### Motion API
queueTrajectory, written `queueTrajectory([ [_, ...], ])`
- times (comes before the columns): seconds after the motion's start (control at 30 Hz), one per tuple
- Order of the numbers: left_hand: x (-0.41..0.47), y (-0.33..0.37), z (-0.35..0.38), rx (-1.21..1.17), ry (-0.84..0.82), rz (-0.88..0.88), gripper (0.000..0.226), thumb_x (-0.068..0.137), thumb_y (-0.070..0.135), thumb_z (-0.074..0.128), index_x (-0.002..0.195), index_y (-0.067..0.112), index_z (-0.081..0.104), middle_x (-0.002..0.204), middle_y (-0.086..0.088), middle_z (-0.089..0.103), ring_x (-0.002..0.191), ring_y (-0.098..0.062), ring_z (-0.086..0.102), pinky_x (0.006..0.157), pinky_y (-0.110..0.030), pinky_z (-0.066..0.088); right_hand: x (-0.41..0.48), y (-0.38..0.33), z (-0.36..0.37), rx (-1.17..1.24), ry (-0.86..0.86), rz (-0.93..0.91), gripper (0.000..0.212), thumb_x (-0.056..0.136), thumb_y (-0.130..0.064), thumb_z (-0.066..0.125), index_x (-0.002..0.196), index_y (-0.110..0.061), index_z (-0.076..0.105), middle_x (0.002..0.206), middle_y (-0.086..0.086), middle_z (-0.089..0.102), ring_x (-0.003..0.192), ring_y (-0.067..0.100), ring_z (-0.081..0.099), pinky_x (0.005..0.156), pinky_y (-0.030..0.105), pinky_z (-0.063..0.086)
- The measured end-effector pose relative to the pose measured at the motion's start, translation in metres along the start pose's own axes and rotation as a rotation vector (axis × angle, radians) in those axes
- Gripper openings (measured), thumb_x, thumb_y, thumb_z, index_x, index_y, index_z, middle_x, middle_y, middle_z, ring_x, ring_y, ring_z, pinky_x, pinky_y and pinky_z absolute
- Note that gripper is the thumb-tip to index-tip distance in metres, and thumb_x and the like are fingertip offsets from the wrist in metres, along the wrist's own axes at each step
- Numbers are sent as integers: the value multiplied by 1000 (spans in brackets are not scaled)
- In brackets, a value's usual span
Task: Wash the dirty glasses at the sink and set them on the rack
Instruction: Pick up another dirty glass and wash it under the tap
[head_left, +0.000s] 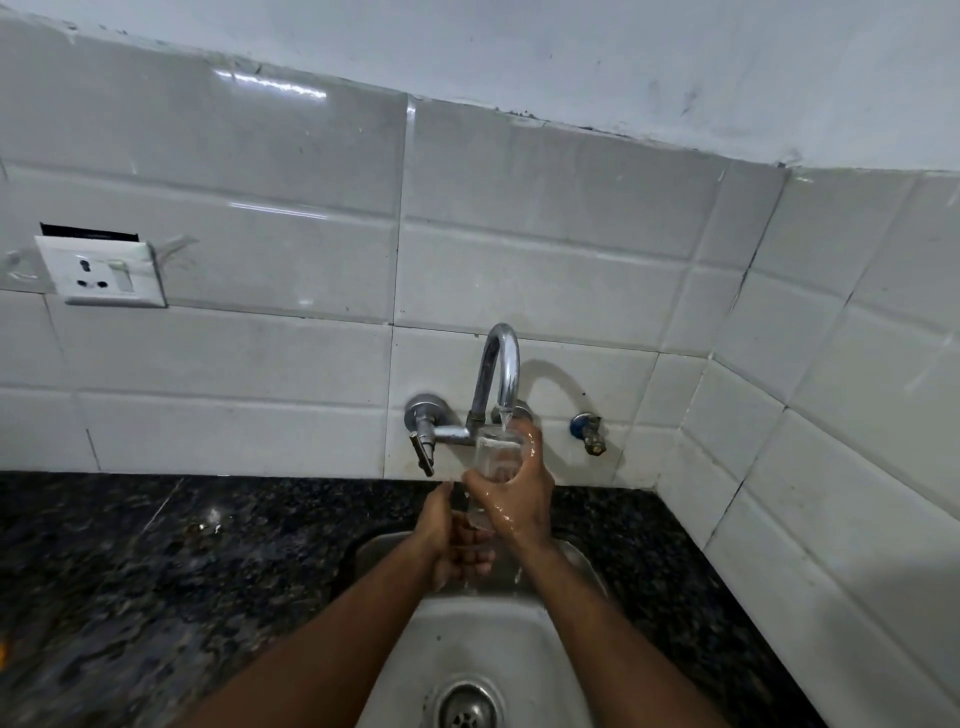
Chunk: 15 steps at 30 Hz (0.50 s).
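Where the glass is being held: the clear drinking glass (497, 457) is standing upright in the air, directly under the spout and over the back part of the sink. The rack is not showing in this view.
Right hand: the right hand (514, 493) is wrapping its fingers and thumb around the wall of the glass and gripping it from the right side. Its skin is shining with water.
Left hand: the left hand (452, 540) is hanging just below the glass with loosely curled fingers, holding nothing. Whether it is touching the base, I cannot tell.
Reason for this hold: in my judgement, the mouth is facing up so that the stream is falling inside and rinsing it. The lower hand is probably waiting to support or rub the base.
Water: a thin stream (503, 418) is running into the glass and spilling down past the left hand.
Tap: the wall tap (501, 364) is showing a polished chrome spout bent like a hook, and its lever handle (423, 447) is pointing down.
Sink: the steel basin (545, 649) is looking dull and rounded, with a round slotted drain (465, 709).
Counter: the dark speckled stone (156, 571) is reflecting light like a polished surface.
Wall: glossy white rectangular tiles (260, 364) are carrying a white socket (104, 273) and a small valve (587, 431).
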<state>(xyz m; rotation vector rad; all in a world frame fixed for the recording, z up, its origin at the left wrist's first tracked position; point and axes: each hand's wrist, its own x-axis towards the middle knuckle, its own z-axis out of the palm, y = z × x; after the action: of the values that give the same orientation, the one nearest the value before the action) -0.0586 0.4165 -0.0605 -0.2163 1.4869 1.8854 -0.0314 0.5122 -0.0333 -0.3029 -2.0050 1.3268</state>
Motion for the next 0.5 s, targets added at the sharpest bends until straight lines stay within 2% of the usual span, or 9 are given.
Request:
queueTrajectory([
  [0.07, -10, 4, 11, -174, -65, -27, 75, 97, 63, 31, 106, -1, 68, 96, -22, 70, 89, -35, 64, 79, -43, 53, 1, -4, 2, 87, 93, 70, 74, 66, -15, 86, 122, -38, 43, 104, 1, 67, 84, 14, 68, 68, 27, 59],
  [0.13, -14, 13, 24, -349, -140, -18, 69, 95, 59, 36, 106, 1, 72, 98, -21, 73, 95, -34, 66, 78, -40, 54, -2, -1, 7, 61, 137, 50, 74, 66, -23, 88, 123, -34, 42, 108, 1, 66, 88, 14, 68, 74, 29, 59],
  [0.2, -19, 24, 35, -459, -88, -2, 53, 92, 45, 44, 106, 3, 74, 99, -18, 75, 94, -33, 70, 76, -39, 58, -6, -2, 7, 6, 159, 9, 74, 65, -31, 88, 122, -30, 42, 112, 1, 63, 94, 16, 66, 78, 30, 57],
  [0.23, -19, 29, 41, -427, 8, 44, 45, 90, 39, 49, 103, 5, 74, 97, -17, 76, 91, -33, 71, 74, -40, 59, -6, -4, 6, -12, 170, 22, 73, 64, -33, 88, 120, -24, 42, 112, 2, 61, 93, 17, 64, 75, 29, 56],
  [0.3, -18, 34, 47, -124, 301, 244, 27, 90, 33, 58, 95, 10, 70, 94, -12, 75, 85, -29, 71, 75, -40, 60, -2, -4, 0, -51, 211, 115, 66, 67, -37, 87, 112, -12, 46, 107, 4, 55, 89, 18, 58, 65, 23, 47],
  [0.37, -18, 40, 45, 310, 512, 567, 17, 92, 32, 59, 92, 16, 63, 94, -4, 69, 84, -21, 66, 71, -34, 56, 1, -3, -8, -19, 170, 269, 52, 78, -44, 77, 104, -10, 48, 102, 5, 56, 85, 20, 56, 64, 27, 45],
  [0.43, -18, 48, 39, 732, 526, 839, 21, 90, 38, 57, 95, 18, 60, 95, 2, 61, 86, -17, 60, 71, -32, 51, -2, 5, -16, -55, 16, 373, 38, 91, -48, 59, 103, -13, 53, 100, 7, 64, 85, 21, 60, 72, 33, 49],
  [0.5, -13, 56, 32, 1032, 498, 938, 30, 89, 45, 51, 99, 18, 62, 96, 2, 61, 85, -15, 58, 75, -35, 53, -8, 17, -24, -162, -96, 321, 26, 98, -38, 50, 109, -15, 56, 107, 8, 68, 88, 18, 62, 78, 32, 50],
])
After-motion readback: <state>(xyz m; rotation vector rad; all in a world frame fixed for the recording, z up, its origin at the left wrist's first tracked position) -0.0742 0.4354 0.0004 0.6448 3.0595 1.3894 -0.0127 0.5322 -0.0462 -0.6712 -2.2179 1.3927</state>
